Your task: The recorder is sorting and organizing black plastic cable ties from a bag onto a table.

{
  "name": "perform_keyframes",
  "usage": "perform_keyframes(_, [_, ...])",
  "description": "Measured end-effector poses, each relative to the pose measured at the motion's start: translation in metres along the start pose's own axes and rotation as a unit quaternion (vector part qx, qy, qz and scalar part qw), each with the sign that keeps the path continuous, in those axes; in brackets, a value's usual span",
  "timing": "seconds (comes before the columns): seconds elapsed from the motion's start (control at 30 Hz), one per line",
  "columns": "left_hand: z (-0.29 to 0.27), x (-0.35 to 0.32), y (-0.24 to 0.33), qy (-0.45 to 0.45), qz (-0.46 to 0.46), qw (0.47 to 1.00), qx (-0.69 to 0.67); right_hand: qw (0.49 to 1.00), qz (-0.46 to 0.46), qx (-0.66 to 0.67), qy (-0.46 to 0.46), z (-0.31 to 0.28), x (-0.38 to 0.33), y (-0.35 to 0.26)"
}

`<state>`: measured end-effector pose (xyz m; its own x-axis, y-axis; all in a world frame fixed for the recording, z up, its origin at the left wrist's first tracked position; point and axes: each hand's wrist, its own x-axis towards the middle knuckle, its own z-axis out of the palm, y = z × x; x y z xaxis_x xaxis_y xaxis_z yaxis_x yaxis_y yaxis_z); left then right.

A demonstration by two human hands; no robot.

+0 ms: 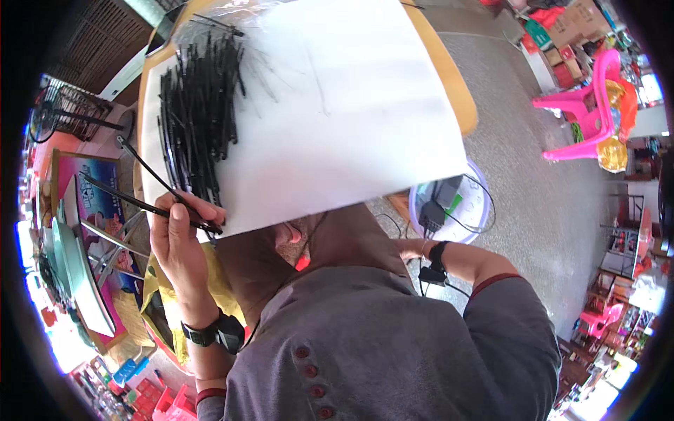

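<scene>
My left hand is closed on a couple of thin black strips at the near left corner of the table; their long ends stick out to the upper left. Just beyond it, a dense bundle of similar black strips lies lengthwise on a white sheet. What exactly the strips are, I cannot make out. My right hand is low beside my right thigh, below the table's near edge. Its fingers are hidden, so whether it holds anything does not show.
The sheet covers a yellow-edged table, with clear plastic wrap at its far left. A round light-coloured bin with black adapters and cables stands right of my knees. A pink chair is farther right. A yellow bag hangs at my left.
</scene>
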<state>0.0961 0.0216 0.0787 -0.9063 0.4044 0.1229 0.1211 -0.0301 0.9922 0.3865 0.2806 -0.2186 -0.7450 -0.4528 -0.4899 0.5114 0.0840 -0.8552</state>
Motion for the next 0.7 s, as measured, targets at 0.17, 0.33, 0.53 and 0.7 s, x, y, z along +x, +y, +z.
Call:
perform_keyframes(0.17, [-0.008, 0.021, 0.002, -0.037, 0.019, 0.997, -0.059, 0.998, -0.032, -0.052, -0.031, 0.004, 0.024, 0.013])
perform_keyframes(0.33, [-0.016, 0.05, 0.005, -0.058, -0.026, 0.996, -0.068, 0.998, -0.015, -0.032, -0.049, -0.018, 0.037, 0.058])
perform_keyframes(0.53, [-0.032, 0.092, 0.031, -0.107, -0.076, 0.99, -0.059, 0.998, 0.014, 0.009, -0.067, -0.091, 0.078, 0.052])
perform_keyframes(0.7, [-0.033, 0.118, 0.039, -0.131, -0.099, 0.984, -0.071, 0.996, 0.059, 0.044, -0.048, -0.097, 0.189, -0.053])
